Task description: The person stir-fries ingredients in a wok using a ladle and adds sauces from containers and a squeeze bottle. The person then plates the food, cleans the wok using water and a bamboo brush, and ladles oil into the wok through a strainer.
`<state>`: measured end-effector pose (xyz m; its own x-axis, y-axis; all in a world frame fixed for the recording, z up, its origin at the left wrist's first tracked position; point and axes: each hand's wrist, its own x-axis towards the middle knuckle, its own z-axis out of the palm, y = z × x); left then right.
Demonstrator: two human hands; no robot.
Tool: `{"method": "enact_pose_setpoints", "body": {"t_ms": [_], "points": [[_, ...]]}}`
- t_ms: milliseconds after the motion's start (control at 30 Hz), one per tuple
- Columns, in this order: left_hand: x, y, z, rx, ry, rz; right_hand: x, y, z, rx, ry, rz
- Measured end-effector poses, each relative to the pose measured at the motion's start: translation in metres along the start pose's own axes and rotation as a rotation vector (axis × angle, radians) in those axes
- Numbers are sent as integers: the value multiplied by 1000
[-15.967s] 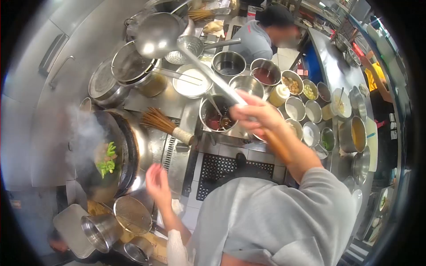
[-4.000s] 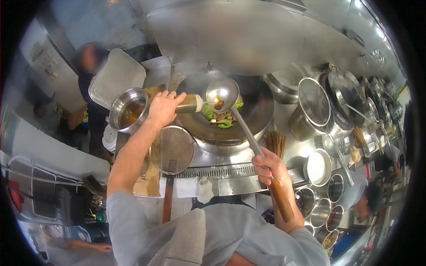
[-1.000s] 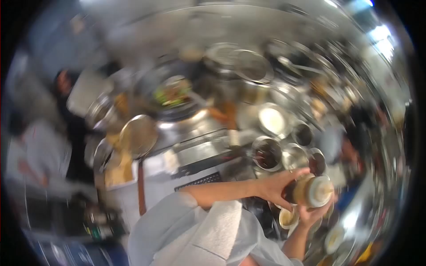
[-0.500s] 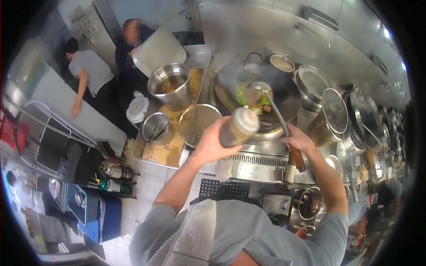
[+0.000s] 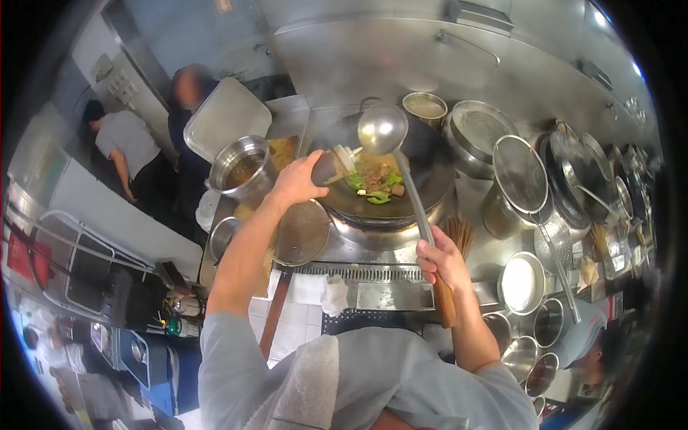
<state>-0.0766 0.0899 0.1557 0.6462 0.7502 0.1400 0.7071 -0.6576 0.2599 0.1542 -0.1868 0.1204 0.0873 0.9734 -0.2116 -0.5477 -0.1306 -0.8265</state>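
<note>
My left hand [image 5: 297, 180] is wrapped round a squeeze bottle [image 5: 333, 166], tilted with its nozzle pointing right over the near left part of the wok. My right hand [image 5: 446, 259] grips the wooden handle of a long ladle [image 5: 383, 130]; its round bowl is raised over the far side of the wok. The dark wok [image 5: 434, 197] sits on the burner. Green vegetable pieces and brown chunks of food [image 5: 380, 180] lie in it, partly hidden by the bottle and ladle. Whether anything flows from the nozzle I cannot make out.
Left of the wok stand a metal pot of brown liquid [image 5: 244, 168] and a round mesh strainer [image 5: 302, 233]. Rightward are a bamboo brush [image 5: 459, 235], a strainer over a pot [image 5: 520, 174] and a white-filled bowl [image 5: 522, 283]. Two people stand beyond the counter at left.
The ladle has lifted out of the food to above the wok. My left hand has moved left and forward, and the bottle's nozzle now points over the wok. The whole view has shifted.
</note>
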Motion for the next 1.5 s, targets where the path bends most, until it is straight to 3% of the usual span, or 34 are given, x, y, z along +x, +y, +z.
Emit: {"method": "enact_pose_setpoints", "body": {"t_ms": [267,367,667,800,900,1067,1133,1267,1333,1367,1400,1433,1467,1500], "points": [[52,12,33,606,-164,82,-16,6,-5,21,-21,63],[57,4,32,622,-107,83,-18,7,-8,7,-14,81],[33,12,11,179,83,-122,-4,0,-30,91,-17,90],[14,-1,7,-308,197,-198,32,-13,-48,-216,74,29],[-16,0,-9,-610,296,-168,51,-16,-37,-708,193,-17],[-95,-3,-21,-925,337,-86,56,-8,-46,-307,87,137],[-121,-17,-16,-982,334,-108,59,-4,-49,-185,97,161],[-168,-40,-8,-1009,341,-152,64,14,-18,-536,247,30],[-185,-43,-8,-1090,343,-163,61,7,-31,-479,147,138],[-192,-41,-7,-1179,343,-214,54,-1,-23,-342,170,87],[-202,-47,-7,-987,342,-239,50,-2,-24,-278,78,13],[-209,-41,-19,-855,329,-271,52,-4,-17,-373,144,34],[-214,-57,-2,-863,379,-199,64,0,-27,-571,161,53],[-220,-66,7,-864,308,-269,67,1,-8,-627,262,39]]}}
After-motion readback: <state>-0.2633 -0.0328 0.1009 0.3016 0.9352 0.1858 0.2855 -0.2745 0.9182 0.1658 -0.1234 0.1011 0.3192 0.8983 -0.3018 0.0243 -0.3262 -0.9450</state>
